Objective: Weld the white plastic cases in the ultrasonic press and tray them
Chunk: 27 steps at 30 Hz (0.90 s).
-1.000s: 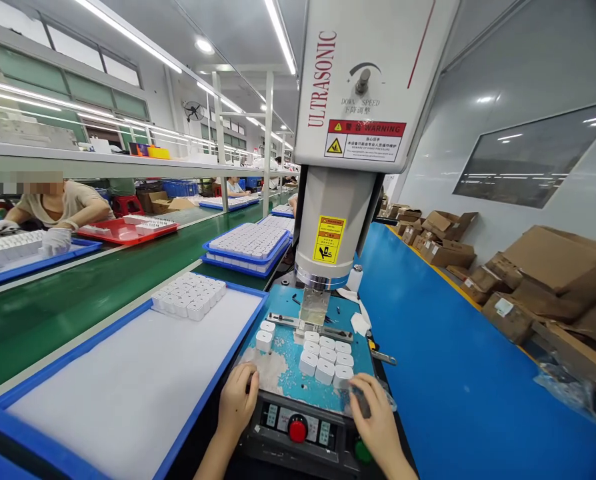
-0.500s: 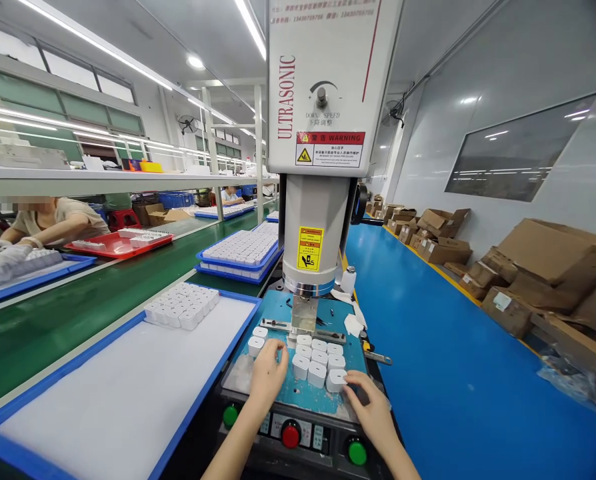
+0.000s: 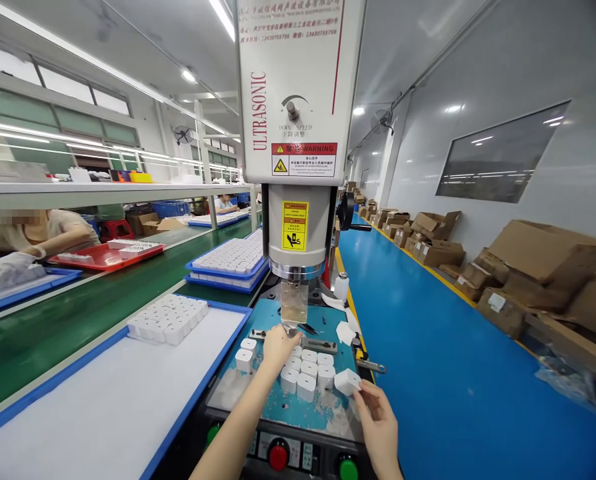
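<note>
My right hand (image 3: pixel 378 412) pinches a white rounded plastic housing (image 3: pixel 347 382) by its right side, tilted up at the front right of the blue work plate (image 3: pixel 308 412). My left hand (image 3: pixel 279 350) reaches to the fixture right under the metal horn (image 3: pixel 295 301) of the ultrasonic press (image 3: pixel 298 227). Its fingers are closed there, and what they hold is mostly hidden. Between my hands stands a cluster of several white housings (image 3: pixel 307 385), partly behind my left hand. Two more housings (image 3: pixel 245 360) stand at the plate's left edge.
At left lies a blue-rimmed tray (image 3: pixel 205 373) with a block of white housings (image 3: pixel 171 317). Stacked full trays (image 3: pixel 228 259) stand behind it. A red button (image 3: pixel 279 456) and green button (image 3: pixel 349 469) are on the press front. A gloved co-worker (image 3: pixel 53 233) sits far left.
My left hand has moved from beside the left housings to under the horn. My right hand has lifted and tilted the front right housing away from the cluster. The view has shifted slightly.
</note>
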Each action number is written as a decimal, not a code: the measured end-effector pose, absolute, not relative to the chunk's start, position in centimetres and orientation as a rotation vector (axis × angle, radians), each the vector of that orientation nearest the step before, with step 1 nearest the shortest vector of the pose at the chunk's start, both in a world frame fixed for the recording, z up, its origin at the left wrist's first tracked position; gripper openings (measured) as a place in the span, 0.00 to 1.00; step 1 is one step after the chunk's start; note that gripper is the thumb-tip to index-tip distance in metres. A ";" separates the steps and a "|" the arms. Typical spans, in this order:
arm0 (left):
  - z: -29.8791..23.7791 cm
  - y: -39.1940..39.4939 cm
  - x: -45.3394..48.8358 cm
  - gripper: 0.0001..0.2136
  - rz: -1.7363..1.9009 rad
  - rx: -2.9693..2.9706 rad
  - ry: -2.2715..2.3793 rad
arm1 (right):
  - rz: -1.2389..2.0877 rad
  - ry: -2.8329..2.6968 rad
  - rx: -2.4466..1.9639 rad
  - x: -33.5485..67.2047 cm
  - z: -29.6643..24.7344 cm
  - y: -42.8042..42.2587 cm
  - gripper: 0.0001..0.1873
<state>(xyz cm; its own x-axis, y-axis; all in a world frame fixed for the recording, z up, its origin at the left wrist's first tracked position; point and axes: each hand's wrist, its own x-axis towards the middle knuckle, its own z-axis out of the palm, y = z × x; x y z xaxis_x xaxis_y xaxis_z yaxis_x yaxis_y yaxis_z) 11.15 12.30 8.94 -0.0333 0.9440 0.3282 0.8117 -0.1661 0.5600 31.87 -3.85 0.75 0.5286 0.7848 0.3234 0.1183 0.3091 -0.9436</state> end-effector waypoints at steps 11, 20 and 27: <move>9.4 11.7 10.7 0.14 1.245 2.012 1.774 | 0.512 -0.964 -1.219 32.3 0.4 -3.7 0.19; 10.7 5.3 6.9 0.19 1.455 1.964 1.665 | 0.505 -1.240 -1.254 31.9 7.8 1.4 0.14; 6.8 1.6 0.2 0.19 1.393 1.958 1.759 | 0.446 -1.626 -1.294 28.0 10.2 8.8 0.08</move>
